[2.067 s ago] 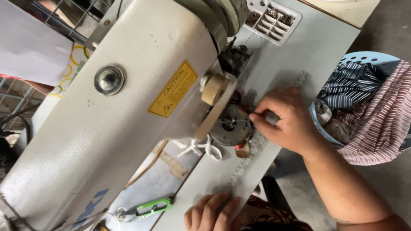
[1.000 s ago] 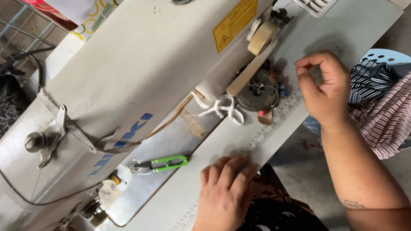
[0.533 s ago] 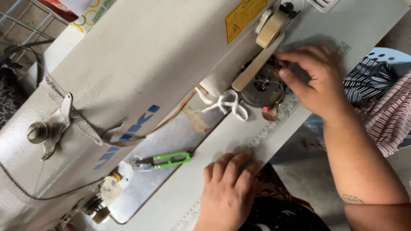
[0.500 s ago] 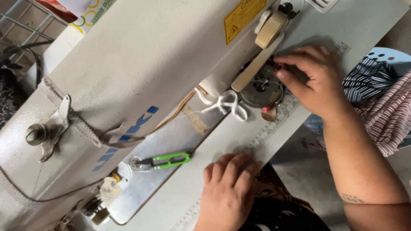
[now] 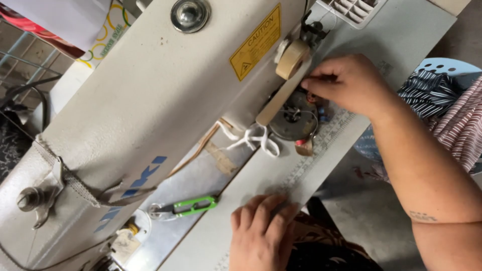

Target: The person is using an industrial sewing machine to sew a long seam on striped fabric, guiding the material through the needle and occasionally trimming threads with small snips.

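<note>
Left hand [image 5: 261, 233] nearest the camera: flat, palm down, fingers loosely together on the front edge of the pale worktop [image 5: 401, 40], holding nothing. Dark patterned cloth sits just under that wrist at the frame bottom.

Just left of it, green-handled thread snips [image 5: 186, 207] lie on the metal bed plate [image 5: 201, 180] of the sewing machine, apart from the hand. A printed ruler strip [image 5: 321, 145] runs along the worktop edge between the two hands.

Right forearm comes in from the lower right and crosses the worktop edge. Right hand [image 5: 346, 83] is curled at the needle area, thumb and fingertips pinched together right beside the round metal bobbin plate [image 5: 293, 118]. Something small may be in the pinch, cannot tell what. A small red piece [image 5: 300, 143] sits just below the plate on the ruler strip. White cord [image 5: 253, 140] is knotted left of the plate.

Above: cream sewing machine body [image 5: 150, 95] lies diagonally, yellow warning label [image 5: 255, 42] near the head, tan roll of tape [image 5: 292, 59] touching the head just by the right hand's fingers. Chrome knob [image 5: 190, 14] on top.

Far right, off the worktop: blue perforated stool [image 5: 444, 66] carrying striped fabric [image 5: 454, 113].
</note>
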